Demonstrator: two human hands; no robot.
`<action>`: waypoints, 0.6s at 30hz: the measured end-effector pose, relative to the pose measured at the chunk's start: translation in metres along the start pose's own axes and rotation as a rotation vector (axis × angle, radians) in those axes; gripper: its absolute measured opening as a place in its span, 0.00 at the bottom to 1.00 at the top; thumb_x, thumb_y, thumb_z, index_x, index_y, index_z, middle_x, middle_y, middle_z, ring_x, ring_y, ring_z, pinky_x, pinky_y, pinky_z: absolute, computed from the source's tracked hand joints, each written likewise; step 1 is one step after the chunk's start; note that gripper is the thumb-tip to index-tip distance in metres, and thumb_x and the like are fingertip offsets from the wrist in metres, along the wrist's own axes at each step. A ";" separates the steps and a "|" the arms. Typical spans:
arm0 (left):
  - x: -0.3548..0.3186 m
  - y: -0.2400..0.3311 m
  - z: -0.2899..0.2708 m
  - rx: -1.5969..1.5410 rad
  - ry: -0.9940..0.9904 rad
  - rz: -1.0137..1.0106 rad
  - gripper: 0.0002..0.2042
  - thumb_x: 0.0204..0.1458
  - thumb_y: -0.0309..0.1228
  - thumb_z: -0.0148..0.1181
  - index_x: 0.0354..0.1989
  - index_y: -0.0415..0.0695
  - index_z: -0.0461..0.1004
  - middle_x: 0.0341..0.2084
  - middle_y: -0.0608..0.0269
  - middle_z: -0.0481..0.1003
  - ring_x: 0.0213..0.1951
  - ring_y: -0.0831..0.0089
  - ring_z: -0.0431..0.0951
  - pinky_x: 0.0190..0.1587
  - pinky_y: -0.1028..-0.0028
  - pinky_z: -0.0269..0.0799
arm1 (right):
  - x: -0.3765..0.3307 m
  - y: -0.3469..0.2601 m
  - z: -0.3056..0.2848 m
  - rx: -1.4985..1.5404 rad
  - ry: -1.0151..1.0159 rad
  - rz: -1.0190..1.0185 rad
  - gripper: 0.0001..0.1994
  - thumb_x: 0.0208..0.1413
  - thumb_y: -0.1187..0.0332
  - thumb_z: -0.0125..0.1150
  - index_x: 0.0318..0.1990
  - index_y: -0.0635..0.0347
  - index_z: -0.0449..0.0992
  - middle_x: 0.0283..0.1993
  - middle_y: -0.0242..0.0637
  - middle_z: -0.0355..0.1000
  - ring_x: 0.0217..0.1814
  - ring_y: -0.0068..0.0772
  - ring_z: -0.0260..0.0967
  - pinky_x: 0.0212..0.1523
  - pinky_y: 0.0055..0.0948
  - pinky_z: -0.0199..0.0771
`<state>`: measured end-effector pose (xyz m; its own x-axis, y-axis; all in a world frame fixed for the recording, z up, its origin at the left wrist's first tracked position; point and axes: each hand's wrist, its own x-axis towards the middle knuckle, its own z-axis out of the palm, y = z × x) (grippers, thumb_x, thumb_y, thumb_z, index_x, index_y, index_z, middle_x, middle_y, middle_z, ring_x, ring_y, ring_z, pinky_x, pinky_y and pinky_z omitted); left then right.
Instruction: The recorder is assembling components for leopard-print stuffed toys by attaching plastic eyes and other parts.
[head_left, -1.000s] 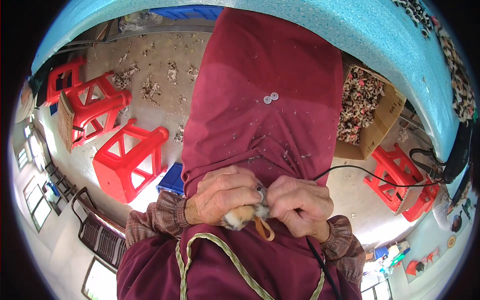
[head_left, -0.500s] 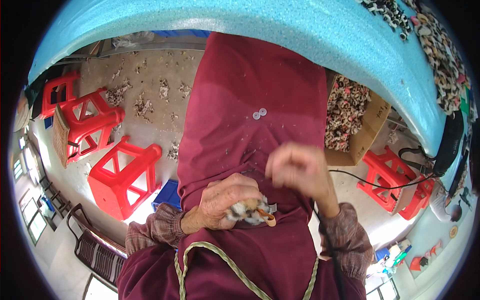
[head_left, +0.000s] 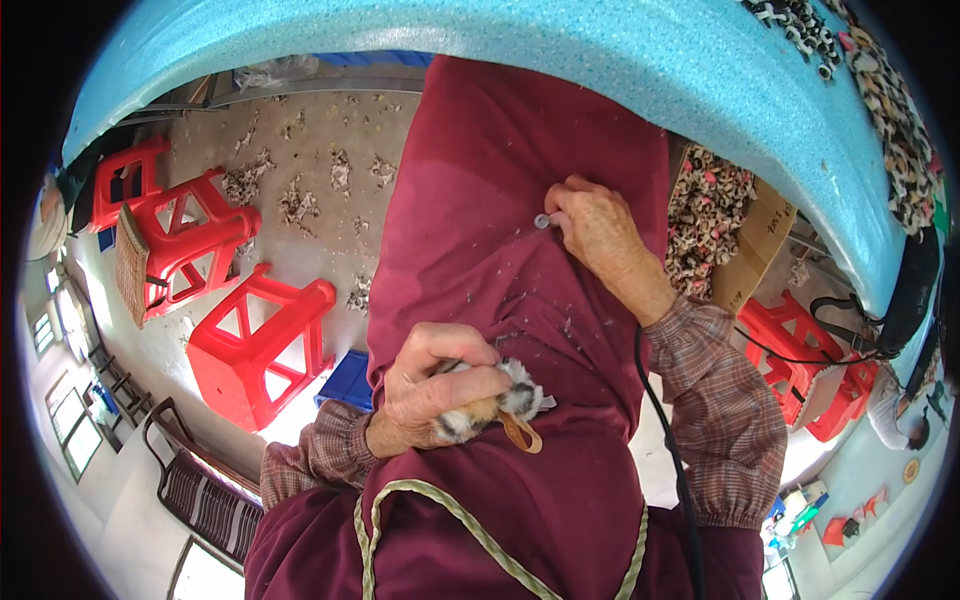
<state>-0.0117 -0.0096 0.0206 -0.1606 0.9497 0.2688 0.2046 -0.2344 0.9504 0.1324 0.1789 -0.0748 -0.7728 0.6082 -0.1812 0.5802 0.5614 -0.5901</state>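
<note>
My left hand (head_left: 432, 385) is wrapped around a small furry plush piece (head_left: 480, 408) in white, black and tan. A tan loop strap (head_left: 520, 432) hangs from it, and a bit of white tag sticks out at its right. Further up the maroon apron (head_left: 500, 130) over my lap, my right hand (head_left: 597, 228) is closed in a pinch at a small whitish plastic disc, whose edge shows by the fingertips. A second disc (head_left: 542, 221) lies just left of them on the cloth. My palm hides the rest of the plush piece.
A blue table (head_left: 600, 60) curves across the front, with heaps of small furry pieces (head_left: 890, 130) at its right. Under it stands a cardboard box (head_left: 765, 235) filled with similar pieces. Red stools (head_left: 262, 345) stand left and right. Scraps litter the floor. A black cable (head_left: 665, 430) runs beside my right arm.
My right hand has moved up and forward from near the plush piece to the two discs on the apron. My left hand keeps its hold, and more of the plush piece shows.
</note>
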 end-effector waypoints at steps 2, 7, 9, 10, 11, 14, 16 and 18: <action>0.000 -0.002 -0.002 -0.009 -0.009 0.020 0.16 0.39 0.20 0.68 0.40 0.40 0.77 0.38 0.57 0.68 0.36 0.69 0.74 0.37 0.75 0.72 | -0.006 0.000 0.000 -0.049 -0.023 -0.019 0.04 0.46 0.77 0.57 0.30 0.62 0.71 0.32 0.44 0.69 0.36 0.49 0.71 0.36 0.44 0.71; 0.000 0.003 -0.006 -0.033 -0.065 0.002 0.17 0.38 0.20 0.69 0.40 0.41 0.77 0.38 0.57 0.68 0.37 0.68 0.73 0.37 0.75 0.72 | -0.016 -0.005 0.000 -0.192 -0.007 -0.123 0.05 0.45 0.77 0.57 0.31 0.64 0.69 0.33 0.46 0.70 0.35 0.48 0.72 0.32 0.44 0.72; -0.001 0.004 -0.008 -0.010 -0.072 -0.020 0.17 0.38 0.20 0.70 0.40 0.41 0.78 0.38 0.57 0.68 0.37 0.68 0.73 0.37 0.75 0.72 | -0.015 -0.020 -0.016 0.076 0.100 -0.015 0.07 0.44 0.77 0.59 0.33 0.64 0.70 0.31 0.45 0.71 0.32 0.41 0.73 0.32 0.36 0.74; 0.002 0.005 -0.008 0.019 -0.086 -0.016 0.17 0.37 0.21 0.70 0.39 0.41 0.78 0.39 0.58 0.68 0.38 0.68 0.73 0.38 0.75 0.72 | -0.019 -0.035 -0.031 0.369 0.078 0.063 0.09 0.45 0.78 0.60 0.36 0.64 0.71 0.30 0.41 0.71 0.31 0.33 0.73 0.31 0.30 0.73; 0.004 0.006 -0.009 0.037 -0.103 -0.009 0.17 0.37 0.21 0.70 0.39 0.42 0.78 0.39 0.58 0.68 0.39 0.68 0.73 0.38 0.76 0.71 | -0.026 -0.054 -0.048 0.655 0.058 0.150 0.11 0.46 0.78 0.61 0.38 0.64 0.71 0.29 0.37 0.72 0.30 0.26 0.72 0.31 0.24 0.73; 0.005 0.009 -0.009 0.081 -0.138 -0.025 0.17 0.37 0.22 0.71 0.39 0.42 0.78 0.39 0.59 0.68 0.40 0.69 0.72 0.39 0.76 0.71 | -0.049 -0.094 -0.062 1.205 -0.067 0.246 0.13 0.49 0.80 0.62 0.44 0.65 0.71 0.33 0.30 0.71 0.35 0.14 0.68 0.37 0.15 0.70; 0.007 0.006 -0.010 0.095 -0.140 -0.009 0.17 0.37 0.21 0.71 0.39 0.42 0.78 0.39 0.59 0.68 0.40 0.70 0.71 0.39 0.76 0.71 | -0.057 -0.104 -0.061 1.322 -0.118 0.219 0.13 0.50 0.82 0.59 0.45 0.67 0.71 0.34 0.31 0.71 0.37 0.15 0.69 0.39 0.15 0.71; 0.005 0.006 -0.011 0.114 -0.143 0.008 0.17 0.37 0.21 0.71 0.39 0.42 0.78 0.39 0.60 0.68 0.40 0.70 0.71 0.39 0.76 0.70 | -0.063 -0.105 -0.060 1.309 -0.100 0.203 0.13 0.50 0.82 0.59 0.44 0.65 0.72 0.33 0.31 0.71 0.36 0.14 0.69 0.37 0.15 0.72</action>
<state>-0.0217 -0.0084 0.0291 -0.0215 0.9696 0.2439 0.3149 -0.2249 0.9221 0.1357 0.1147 0.0460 -0.7507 0.5413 -0.3787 0.0559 -0.5192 -0.8528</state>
